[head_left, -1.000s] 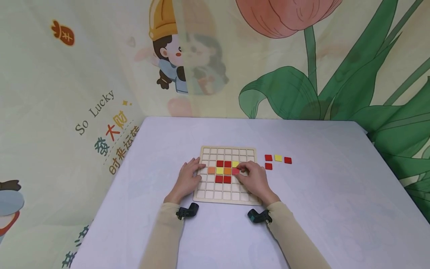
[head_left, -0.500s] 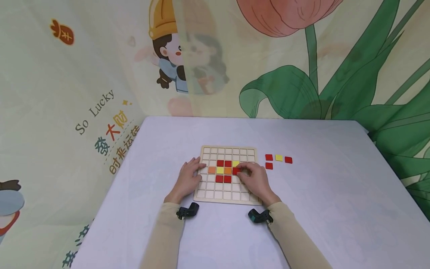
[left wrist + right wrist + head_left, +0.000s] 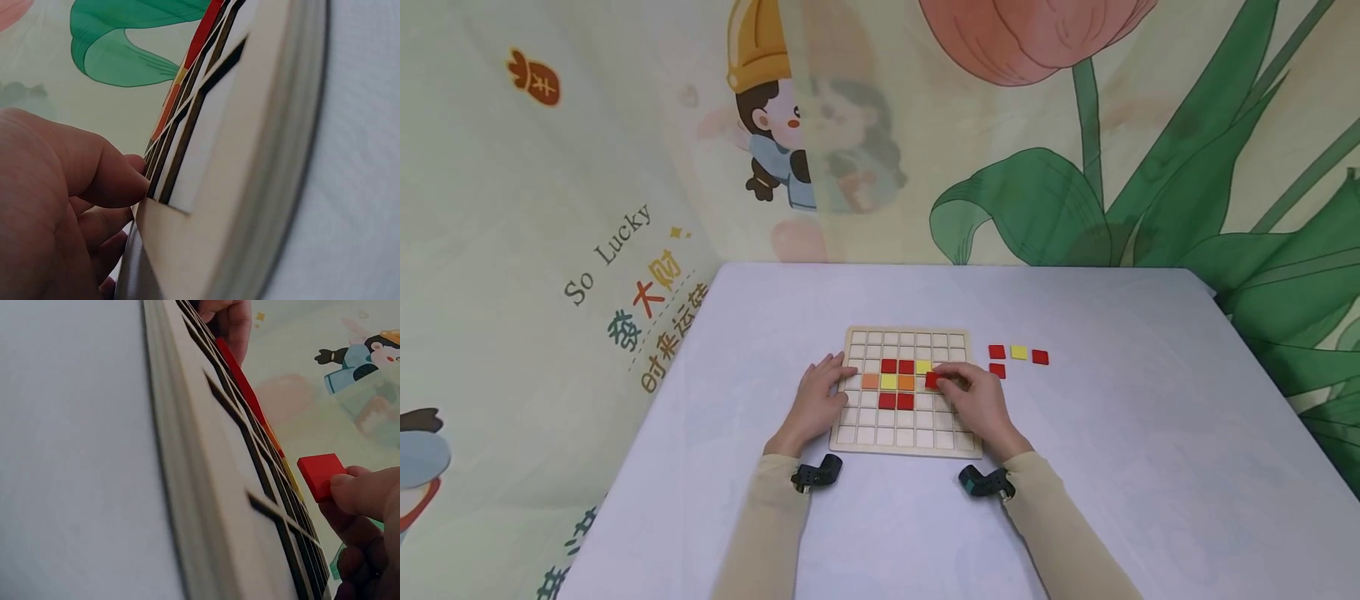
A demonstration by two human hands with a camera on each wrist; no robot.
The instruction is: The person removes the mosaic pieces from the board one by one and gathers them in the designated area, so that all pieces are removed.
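Note:
A square wooden grid board (image 3: 880, 435) lies on the table. Red, yellow and orange tiles fill some middle cells, among them a yellow tile (image 3: 888, 382), an orange tile (image 3: 906, 382) and a red tile (image 3: 887, 401). My right hand (image 3: 981, 404) pinches another red tile (image 3: 321, 475) between thumb and fingers. The right wrist view shows this tile raised off the grid. At the board's left edge rests my left hand (image 3: 817, 394), its fingers fairly straight. Its thumb (image 3: 115, 178) touches the board's border in the left wrist view; the other fingers are partly hidden.
Right of the board lie several loose tiles, including a yellow one (image 3: 1018, 352) and a red one (image 3: 1040, 357). A white cloth covers the table (image 3: 1112, 467). Behind it hangs a printed curtain (image 3: 865, 125).
The red tile at the right end of the middle row has come out of its cell in my right hand, which moved slightly right. My left hand stays at the board's edge.

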